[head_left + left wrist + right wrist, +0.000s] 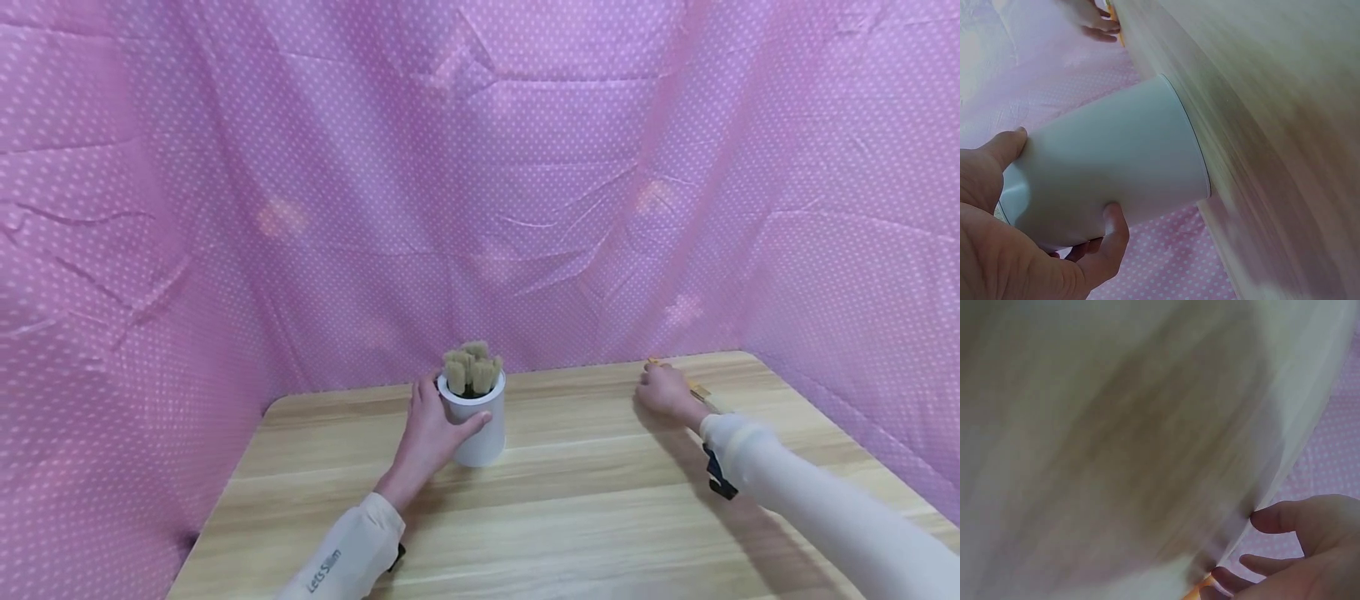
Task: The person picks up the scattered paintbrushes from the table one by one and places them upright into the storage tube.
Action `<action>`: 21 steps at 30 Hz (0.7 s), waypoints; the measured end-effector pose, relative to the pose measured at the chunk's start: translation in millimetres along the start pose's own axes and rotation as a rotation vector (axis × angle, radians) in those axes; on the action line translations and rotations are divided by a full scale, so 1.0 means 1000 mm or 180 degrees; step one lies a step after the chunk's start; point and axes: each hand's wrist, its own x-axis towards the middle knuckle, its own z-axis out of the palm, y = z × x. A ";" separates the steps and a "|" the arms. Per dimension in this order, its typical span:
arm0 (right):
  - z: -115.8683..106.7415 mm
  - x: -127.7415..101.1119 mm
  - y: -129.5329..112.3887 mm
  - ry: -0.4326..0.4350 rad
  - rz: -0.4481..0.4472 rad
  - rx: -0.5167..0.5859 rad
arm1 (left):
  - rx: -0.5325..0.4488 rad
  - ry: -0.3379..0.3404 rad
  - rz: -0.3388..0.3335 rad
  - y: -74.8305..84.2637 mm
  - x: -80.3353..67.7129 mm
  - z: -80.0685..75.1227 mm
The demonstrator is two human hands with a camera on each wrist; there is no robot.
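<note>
My left hand grips a white cylindrical cup that stands upright on the wooden table, thumb on its front and fingers behind it. Several tan bristle tufts stick out of the cup's top. In the left wrist view the cup fills the middle, with my left hand wrapped round it. My right hand lies at the table's far right, fingers spread over a thin yellow-orange object. In the blurred right wrist view the right hand has loosely extended fingers beside an orange sliver.
A pink dotted cloth walls in the table at the back and on both sides, close behind the cup and the right hand. Bare wood stretches between the two hands and toward the near edge.
</note>
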 end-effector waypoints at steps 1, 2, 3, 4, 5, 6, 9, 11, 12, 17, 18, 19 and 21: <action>0.002 0.000 0.000 0.0029 -0.0007 0.0029 | 0.0003 -0.0003 -0.0004 0.000 0.000 0.000; 0.004 0.001 -0.001 0.0044 0.0024 0.0090 | 0.0002 -0.0003 -0.0012 0.000 0.000 0.000; 0.005 0.002 -0.001 0.0064 0.0089 0.0142 | -0.0001 -0.0001 -0.0018 0.000 0.000 0.000; 0.005 0.003 -0.002 0.0082 0.0140 0.0161 | -0.0005 0.0002 -0.0021 0.000 0.000 0.000; 0.005 0.004 -0.002 0.0093 0.0205 0.0163 | -0.0007 0.0002 -0.0028 0.001 0.000 0.000; 0.004 0.005 -0.002 0.0088 0.0282 0.0159 | -0.0012 0.0005 -0.0028 0.001 0.000 0.000; 0.001 0.008 0.000 -0.0034 0.0385 -0.0032 | -0.0027 0.0005 -0.0033 0.002 0.000 0.001; 0.000 0.008 0.002 -0.0155 0.0364 -0.0087 | -0.0026 -0.0002 -0.0037 0.001 0.000 0.002; 0.001 0.007 0.004 -0.0180 0.0329 -0.0042 | -0.0024 -0.0002 -0.0040 0.001 0.000 0.002; 0.001 0.001 -0.003 -0.0253 0.0041 0.0377 | 0.0000 -0.0010 -0.0048 -0.001 0.000 0.003; 0.001 0.000 -0.007 -0.0258 -0.0025 0.0435 | 0.0005 -0.0005 -0.0047 -0.001 0.000 0.003; 0.000 0.000 -0.011 -0.0282 -0.0099 0.0455 | 0.0001 -0.0001 -0.0040 -0.001 0.001 0.002; -0.002 -0.002 -0.018 -0.0310 -0.0232 0.0521 | 0.0005 0.0004 -0.0030 -0.001 0.001 0.002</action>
